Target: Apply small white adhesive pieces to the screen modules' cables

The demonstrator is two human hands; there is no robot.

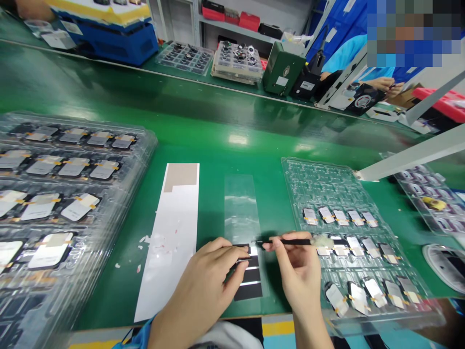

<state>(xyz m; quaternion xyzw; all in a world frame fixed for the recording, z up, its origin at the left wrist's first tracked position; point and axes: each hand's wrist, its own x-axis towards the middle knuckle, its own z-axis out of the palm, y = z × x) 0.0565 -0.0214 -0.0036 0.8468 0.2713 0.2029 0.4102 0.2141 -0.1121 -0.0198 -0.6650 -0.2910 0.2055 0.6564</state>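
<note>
My left hand (214, 276) is closed in a pinch on thin tweezers (242, 261), whose tip lies over the black strips (249, 281) on a clear film sheet (241, 213). My right hand (296, 264) pinches a thin black stick-like tool (286, 241) held level, just above the same strips. Both hands meet at the near end of the film, close to the table's front edge.
A white backing sheet (170, 242) lies left of the film. A clear tray (348, 242) with small parts sits on the right, and stacked trays (58, 194) of larger parts on the left. Another person's hands (385, 86) work beyond the green belt (145, 97).
</note>
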